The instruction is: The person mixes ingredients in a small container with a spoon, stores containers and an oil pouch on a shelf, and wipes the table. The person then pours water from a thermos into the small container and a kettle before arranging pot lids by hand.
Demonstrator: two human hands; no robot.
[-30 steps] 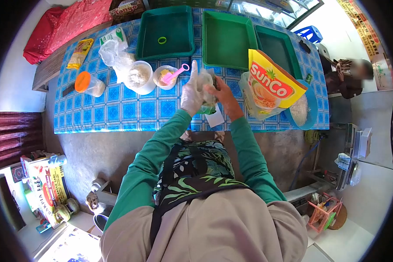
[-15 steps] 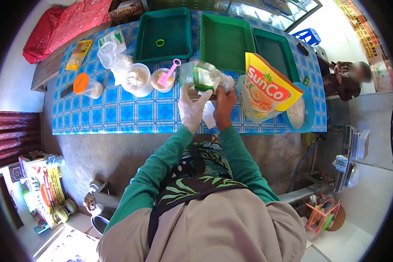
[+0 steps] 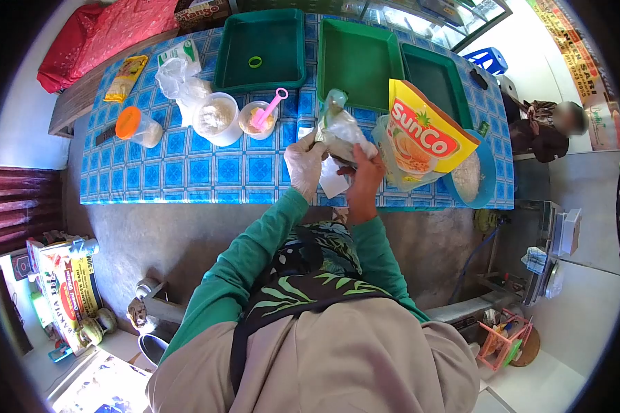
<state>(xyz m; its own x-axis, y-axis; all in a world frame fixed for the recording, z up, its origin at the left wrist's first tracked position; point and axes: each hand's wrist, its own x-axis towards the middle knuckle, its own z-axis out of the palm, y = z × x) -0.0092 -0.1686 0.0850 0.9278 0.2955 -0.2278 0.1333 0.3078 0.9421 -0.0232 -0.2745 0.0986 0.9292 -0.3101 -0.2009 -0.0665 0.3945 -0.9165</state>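
Note:
My left hand (image 3: pixel 304 165), in a thin whitish glove, pinches the left side of a crumpled clear plastic packet (image 3: pixel 341 131) with some green on it. My right hand (image 3: pixel 365 180), which looks bare, grips the packet's lower right side. The packet is tilted above the table's front part, and its contents cannot be made out. Beneath it lies a white piece of paper or plastic (image 3: pixel 332 180). Close on the right stands a yellow and red SunCo pouch (image 3: pixel 424 134). To the left is a small tub (image 3: pixel 257 129) with a pink scoop (image 3: pixel 272 107) in it.
A white tub of white powder (image 3: pixel 215 118), an orange-lidded jar (image 3: pixel 138 126) and a yellow packet (image 3: pixel 125 79) stand left. Green trays (image 3: pixel 360 62) line the back. A blue bowl (image 3: pixel 486 168) of white shreds is at the right edge. A person (image 3: pixel 551 127) sits beyond.
The packet has turned from lying sideways to pointing up and away, and its green label no longer faces me. My right hand has shifted slightly right and down.

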